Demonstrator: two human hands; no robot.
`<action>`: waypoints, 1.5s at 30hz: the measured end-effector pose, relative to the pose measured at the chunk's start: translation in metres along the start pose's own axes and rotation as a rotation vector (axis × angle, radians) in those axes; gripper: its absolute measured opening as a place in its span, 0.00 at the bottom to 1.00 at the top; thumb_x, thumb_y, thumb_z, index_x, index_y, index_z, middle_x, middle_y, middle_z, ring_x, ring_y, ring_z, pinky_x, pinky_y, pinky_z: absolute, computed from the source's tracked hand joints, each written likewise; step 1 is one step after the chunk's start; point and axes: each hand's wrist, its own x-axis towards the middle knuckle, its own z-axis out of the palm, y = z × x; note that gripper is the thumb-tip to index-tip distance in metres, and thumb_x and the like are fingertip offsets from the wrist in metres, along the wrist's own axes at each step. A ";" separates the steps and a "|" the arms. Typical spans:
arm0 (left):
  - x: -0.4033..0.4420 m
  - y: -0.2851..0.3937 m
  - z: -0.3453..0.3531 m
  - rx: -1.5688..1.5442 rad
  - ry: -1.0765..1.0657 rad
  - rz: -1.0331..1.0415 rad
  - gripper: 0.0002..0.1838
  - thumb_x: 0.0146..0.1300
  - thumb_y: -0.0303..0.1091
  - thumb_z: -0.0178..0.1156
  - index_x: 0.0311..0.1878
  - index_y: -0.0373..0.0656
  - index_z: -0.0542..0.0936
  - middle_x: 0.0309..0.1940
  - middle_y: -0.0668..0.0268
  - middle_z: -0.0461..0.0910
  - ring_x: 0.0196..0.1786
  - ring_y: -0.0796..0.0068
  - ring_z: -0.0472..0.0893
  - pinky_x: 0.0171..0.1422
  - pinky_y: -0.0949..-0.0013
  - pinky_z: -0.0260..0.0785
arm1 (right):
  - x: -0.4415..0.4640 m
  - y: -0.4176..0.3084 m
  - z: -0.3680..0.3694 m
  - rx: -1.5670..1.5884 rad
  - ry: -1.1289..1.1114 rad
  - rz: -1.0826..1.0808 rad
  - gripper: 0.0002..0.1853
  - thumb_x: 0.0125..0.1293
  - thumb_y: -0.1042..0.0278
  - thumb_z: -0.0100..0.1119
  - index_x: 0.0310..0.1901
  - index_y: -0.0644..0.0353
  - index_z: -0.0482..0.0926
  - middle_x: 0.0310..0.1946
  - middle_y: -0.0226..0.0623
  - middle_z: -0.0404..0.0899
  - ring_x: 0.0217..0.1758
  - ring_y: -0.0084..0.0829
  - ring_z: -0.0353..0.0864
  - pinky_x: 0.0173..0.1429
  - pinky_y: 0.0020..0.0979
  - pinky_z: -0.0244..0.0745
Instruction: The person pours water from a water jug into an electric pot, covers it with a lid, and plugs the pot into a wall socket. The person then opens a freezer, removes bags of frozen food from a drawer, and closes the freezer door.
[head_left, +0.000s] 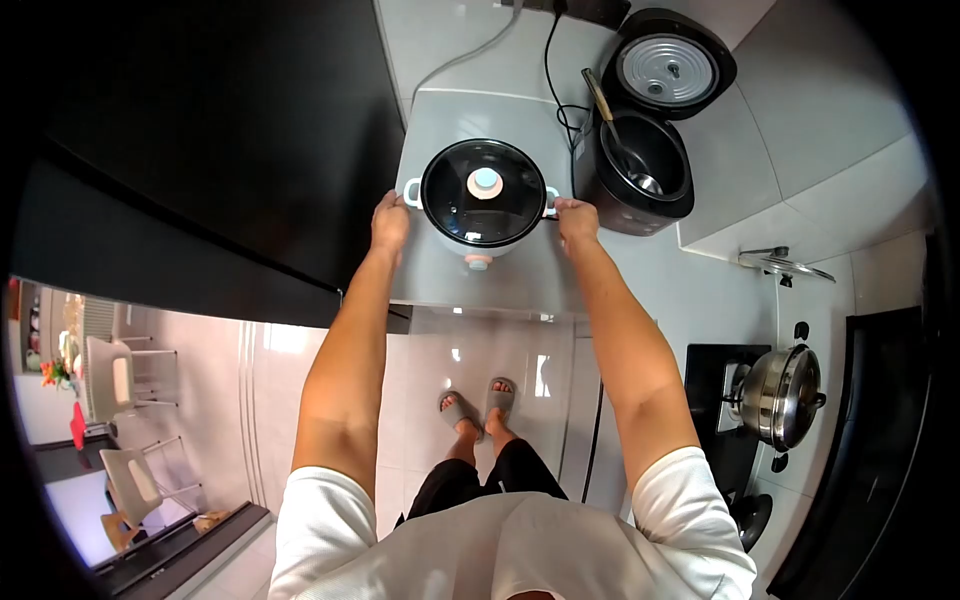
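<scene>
A white electric cooking pot (450, 233) with a dark-rimmed glass lid (485, 215) sits on the grey counter. The lid has a pale blue and pink knob (485, 182), and a similar dial (478, 263) is at the pot's front. My left hand (390, 225) closes at the outer end of the left white handle (412, 193); its fingertips are partly hidden. On the opposite side, my right hand (577, 222) has its fingers around the right white handle (551, 200).
Right of the pot stands a rice cooker (638, 205) with its lid (672, 70) raised and a ladle (615, 125) inside. A black cord (550, 65) runs behind. A steel pot (785, 398) is on the stove at right; a tall dark cabinet (220, 130) borders the left.
</scene>
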 end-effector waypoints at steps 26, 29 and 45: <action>-0.120 -0.120 -0.028 0.294 0.219 0.212 0.28 0.63 0.15 0.53 0.66 0.40 0.84 0.57 0.56 0.84 0.54 0.62 0.84 0.62 0.62 0.77 | -0.176 0.087 0.116 -0.294 0.201 -0.234 0.25 0.63 0.40 0.77 0.44 0.56 0.85 0.40 0.39 0.84 0.43 0.45 0.85 0.47 0.46 0.79; -0.123 -0.120 -0.031 0.300 0.193 0.211 0.27 0.63 0.16 0.55 0.66 0.40 0.85 0.58 0.57 0.84 0.54 0.62 0.84 0.62 0.62 0.77 | -0.181 0.078 0.113 -0.376 0.220 -0.256 0.24 0.65 0.39 0.74 0.43 0.55 0.86 0.39 0.38 0.85 0.43 0.45 0.86 0.47 0.47 0.79; -0.142 -0.104 -0.026 0.356 0.107 0.348 0.26 0.59 0.18 0.57 0.63 0.38 0.85 0.61 0.56 0.84 0.53 0.58 0.84 0.63 0.60 0.78 | -0.179 0.087 0.101 -0.266 0.087 -0.091 0.31 0.69 0.35 0.68 0.52 0.60 0.88 0.38 0.40 0.89 0.44 0.44 0.89 0.52 0.42 0.81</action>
